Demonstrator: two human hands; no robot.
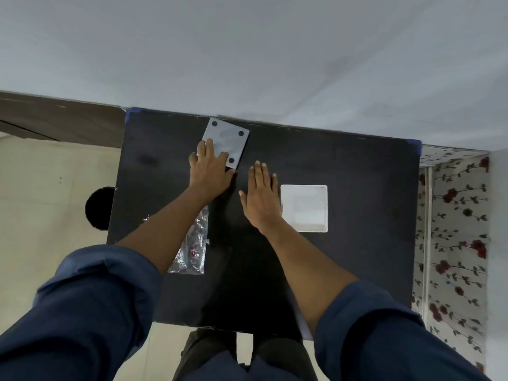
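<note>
left hand flat, fingers spread on grey square black-dotted plate; right hand flat, gripping nothing, on black tabletop just beside white square tray

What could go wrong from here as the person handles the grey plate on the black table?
1. The grey plate reaches the far edge of the black table, and the left hand only rests on one corner: a push could jam or tip it there.
2. The plastic bag lies under the left forearm; pulling back may drag it.
3. The right hand lies close beside the white tray and could knock it.
</note>
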